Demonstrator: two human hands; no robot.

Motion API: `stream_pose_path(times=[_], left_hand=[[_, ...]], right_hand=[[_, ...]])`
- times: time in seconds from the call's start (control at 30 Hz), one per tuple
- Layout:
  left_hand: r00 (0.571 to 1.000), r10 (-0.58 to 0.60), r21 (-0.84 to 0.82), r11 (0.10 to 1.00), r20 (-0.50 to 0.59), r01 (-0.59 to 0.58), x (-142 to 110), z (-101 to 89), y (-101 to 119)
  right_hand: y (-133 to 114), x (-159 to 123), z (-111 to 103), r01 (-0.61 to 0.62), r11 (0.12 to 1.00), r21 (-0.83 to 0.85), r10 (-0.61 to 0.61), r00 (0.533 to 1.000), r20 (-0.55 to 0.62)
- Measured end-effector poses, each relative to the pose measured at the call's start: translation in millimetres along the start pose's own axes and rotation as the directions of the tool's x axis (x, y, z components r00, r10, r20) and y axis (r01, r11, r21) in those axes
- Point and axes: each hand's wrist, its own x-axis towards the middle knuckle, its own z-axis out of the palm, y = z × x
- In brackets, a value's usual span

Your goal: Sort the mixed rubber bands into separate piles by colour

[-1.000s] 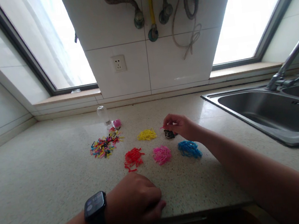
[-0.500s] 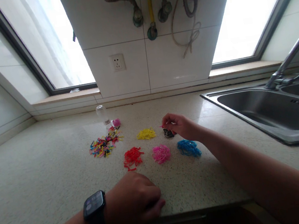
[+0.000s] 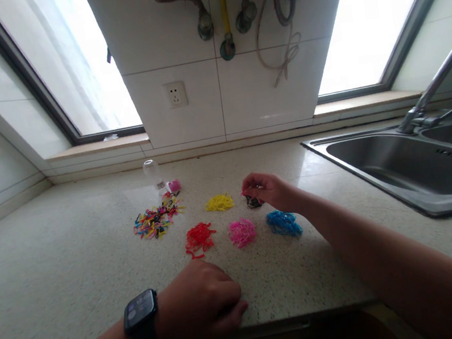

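My right hand (image 3: 266, 189) has its fingers pinched together just over a small pile of black rubber bands (image 3: 252, 201). Whatever lies between the fingertips is too small to make out. Nearby are heaps of yellow rubber bands (image 3: 219, 202), pink rubber bands (image 3: 242, 232), blue rubber bands (image 3: 284, 223) and red rubber bands (image 3: 199, 239). Farther left lies a mixed-colour heap of rubber bands (image 3: 154, 222). Curled into a fist, my left hand (image 3: 204, 300) rests by the counter's front edge, below the red heap, with nothing visible in it.
A clear container (image 3: 152, 173) stands behind the mixed heap, beside a small pink object (image 3: 174, 185). To the right, a steel sink (image 3: 387, 208) with a faucet (image 3: 427, 102) is set in the speckled counter (image 3: 74, 258). Pipes and a socket (image 3: 175, 94) are on the wall.
The view has shifted slightly, moving the scene a little left. Both hands keep nearly the same pose, the right one still pinched over the black rubber bands.
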Motion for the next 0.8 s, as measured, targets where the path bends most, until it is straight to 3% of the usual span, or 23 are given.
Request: stream_pose_path(times=[0.2,0.37,0.5,0.8], left_hand=[[1.000,0.006,-0.005,1.000,-0.002,-0.006,1,-1.0,0],[1.000,0.005,-0.003,1.000,-0.006,-0.005,1,-0.7,0],[1.000,-0.002,0.002,1.000,0.005,0.002,2,-2.3,1],[1.000,-0.006,-0.003,1.000,0.009,0.006,2,-1.0,1]], right_hand=[[-7,-3,-1,0.120,0.973,-0.199,-0.104,0.991,0.087],[-15,-4,1,0.317,0.855,-0.410,-0.228,0.941,0.251],[-17,-4,6,0.362,0.784,-0.504,-0.210,0.919,0.332],[-15,-5,10,0.374,0.736,-0.564,-0.160,0.906,0.392]])
